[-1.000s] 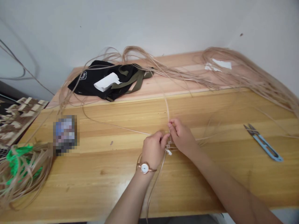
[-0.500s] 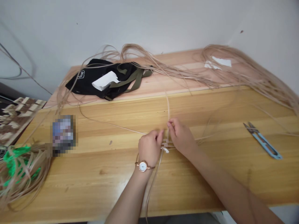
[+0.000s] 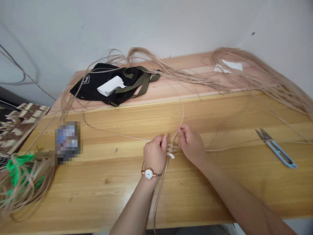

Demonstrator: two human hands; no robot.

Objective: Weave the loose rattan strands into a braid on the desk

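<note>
Weave [image 3: 170, 149] is lying left of the snips [image 3: 278, 151]. Your left hand [image 3: 154, 155] is resting on its side away from the snips, seemingly steadying it; whether those fingers are gripping isn't showing. Your right hand [image 3: 193, 143] is pinching one strip [image 3: 183, 114], presumably guiding it singly.

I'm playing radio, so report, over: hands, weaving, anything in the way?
Right hand pinching a strip. Left hand beside small weave, grip hidden. Scissors off right, seemingly not in the way.
</note>
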